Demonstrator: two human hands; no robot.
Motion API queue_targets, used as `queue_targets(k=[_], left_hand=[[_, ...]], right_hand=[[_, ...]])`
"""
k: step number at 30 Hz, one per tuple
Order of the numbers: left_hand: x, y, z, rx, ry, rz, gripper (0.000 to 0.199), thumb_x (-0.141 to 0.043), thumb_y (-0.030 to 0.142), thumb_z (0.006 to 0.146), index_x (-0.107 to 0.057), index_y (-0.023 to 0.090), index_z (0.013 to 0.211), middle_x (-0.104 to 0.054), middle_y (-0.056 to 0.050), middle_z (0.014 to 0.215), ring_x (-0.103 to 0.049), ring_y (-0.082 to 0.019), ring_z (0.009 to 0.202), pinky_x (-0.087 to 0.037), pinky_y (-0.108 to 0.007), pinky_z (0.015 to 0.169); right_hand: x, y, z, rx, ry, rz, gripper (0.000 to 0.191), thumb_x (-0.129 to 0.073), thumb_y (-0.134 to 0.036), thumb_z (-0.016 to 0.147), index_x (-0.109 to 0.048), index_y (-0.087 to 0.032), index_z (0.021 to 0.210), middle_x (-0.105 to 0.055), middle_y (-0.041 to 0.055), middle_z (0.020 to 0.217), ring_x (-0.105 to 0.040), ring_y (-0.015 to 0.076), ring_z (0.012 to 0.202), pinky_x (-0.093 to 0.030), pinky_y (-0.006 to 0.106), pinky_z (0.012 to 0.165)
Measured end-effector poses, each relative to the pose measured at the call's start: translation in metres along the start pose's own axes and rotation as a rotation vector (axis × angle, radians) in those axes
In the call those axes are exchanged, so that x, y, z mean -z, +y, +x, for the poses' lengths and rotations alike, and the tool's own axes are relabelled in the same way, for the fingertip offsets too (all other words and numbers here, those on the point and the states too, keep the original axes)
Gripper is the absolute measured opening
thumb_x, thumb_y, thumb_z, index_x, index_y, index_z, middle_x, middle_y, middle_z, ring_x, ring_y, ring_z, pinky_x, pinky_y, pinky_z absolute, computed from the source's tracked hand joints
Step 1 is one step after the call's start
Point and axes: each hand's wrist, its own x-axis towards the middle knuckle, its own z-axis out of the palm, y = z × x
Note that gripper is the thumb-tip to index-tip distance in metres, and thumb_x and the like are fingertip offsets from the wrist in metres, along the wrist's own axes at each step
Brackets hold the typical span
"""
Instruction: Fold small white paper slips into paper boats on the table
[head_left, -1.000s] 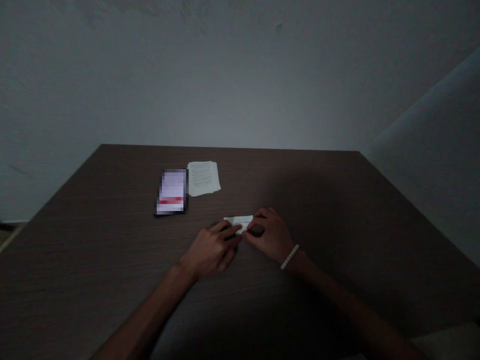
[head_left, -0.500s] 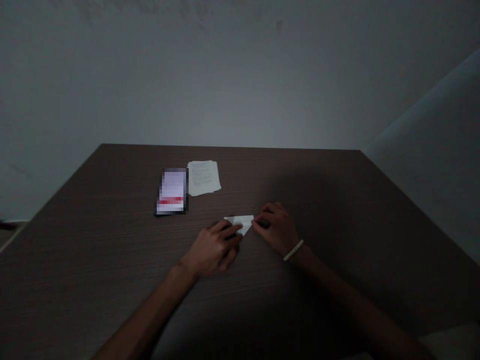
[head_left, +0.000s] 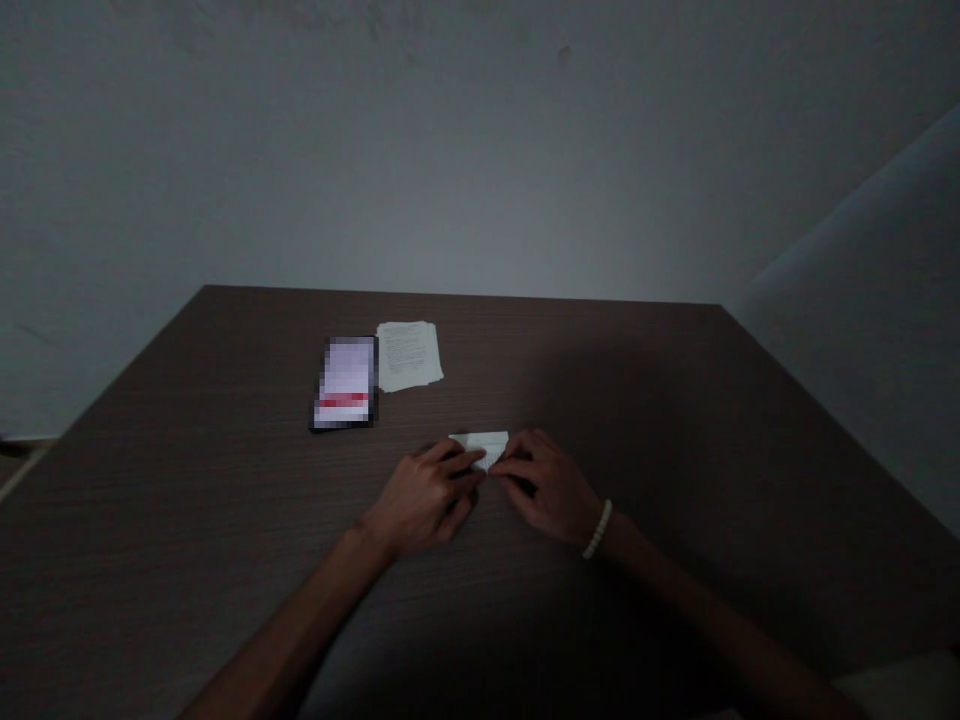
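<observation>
A small folded paper [head_left: 480, 440] with faint print lies on the brown table, with a straight far edge and a point toward me. My left hand [head_left: 431, 495] holds it down from the left, its fingers bent and two fingertips pressing on the paper. From the right, my right hand [head_left: 547, 485] has its thumb and fingertips pinched together at the paper's lower right edge, near the point. The fingertips cover that part of the paper. A pale beaded bracelet [head_left: 598, 529] circles my right wrist.
Beyond my left hand lies a phone or tablet [head_left: 346, 383] with a lit, pixelated screen. Touching its right side is a stack of printed paper sheets [head_left: 409, 356]. The table [head_left: 480, 308] ends at a grey wall [head_left: 480, 160].
My right hand has moved toward me and slightly left, from the paper's right corner down to its near point. My left hand and the paper stay almost in place.
</observation>
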Motion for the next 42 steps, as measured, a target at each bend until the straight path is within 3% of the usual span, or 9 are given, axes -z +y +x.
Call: queue_targets(k=[4, 14, 22, 28, 42], left_hand=[[0.000, 0.000, 0.000, -0.011, 0.000, 0.009, 0.031, -0.048, 0.021, 0.087, -0.067, 0.019, 0.112, -0.063, -0.007, 0.125, -0.056, -0.025, 0.103, -0.055, -0.038, 0.073], [-0.002, -0.003, -0.001, -0.046, -0.013, 0.034, 0.034, -0.048, 0.022, 0.086, -0.066, 0.021, 0.115, -0.061, -0.007, 0.127, -0.054, -0.027, 0.103, -0.055, -0.041, 0.073], [-0.001, -0.001, 0.000, -0.031, -0.035, 0.023, 0.032, -0.049, 0.021, 0.086, -0.066, 0.021, 0.114, -0.061, -0.006, 0.128, -0.054, -0.027, 0.105, -0.055, -0.041, 0.077], [-0.002, -0.001, -0.001, -0.021, -0.031, 0.051, 0.030, -0.048, 0.023, 0.087, -0.066, 0.022, 0.111, -0.061, -0.005, 0.128, -0.055, -0.027, 0.105, -0.055, -0.040, 0.072], [0.000, 0.000, -0.002, -0.008, -0.022, 0.032, 0.030, -0.048, 0.023, 0.087, -0.068, 0.023, 0.110, -0.061, -0.004, 0.128, -0.055, -0.026, 0.107, -0.055, -0.039, 0.073]], right_hand=[[-0.002, 0.000, 0.001, -0.025, -0.032, -0.005, 0.019, -0.062, -0.016, 0.084, -0.072, -0.026, 0.097, -0.059, 0.0045, 0.098, -0.053, 0.0200, 0.094, -0.047, 0.037, 0.085], [-0.012, 0.001, 0.017, -0.148, 0.077, -0.008, 0.003, -0.072, -0.021, 0.077, -0.071, -0.023, 0.076, -0.060, 0.0024, 0.086, -0.055, 0.0181, 0.087, -0.047, 0.033, 0.081], [-0.012, 0.004, 0.019, -0.164, 0.096, -0.005, 0.004, -0.074, -0.021, 0.075, -0.071, -0.023, 0.075, -0.062, 0.0023, 0.084, -0.055, 0.0183, 0.085, -0.048, 0.033, 0.079], [-0.011, 0.010, 0.021, -0.172, 0.098, -0.011, 0.003, -0.074, -0.022, 0.076, -0.072, -0.023, 0.075, -0.063, 0.0027, 0.085, -0.056, 0.0190, 0.087, -0.048, 0.032, 0.079], [-0.001, 0.034, 0.023, -0.183, 0.130, -0.088, 0.001, -0.071, -0.021, 0.078, -0.073, -0.021, 0.079, -0.065, 0.0033, 0.085, -0.056, 0.0183, 0.082, -0.047, 0.032, 0.077]])
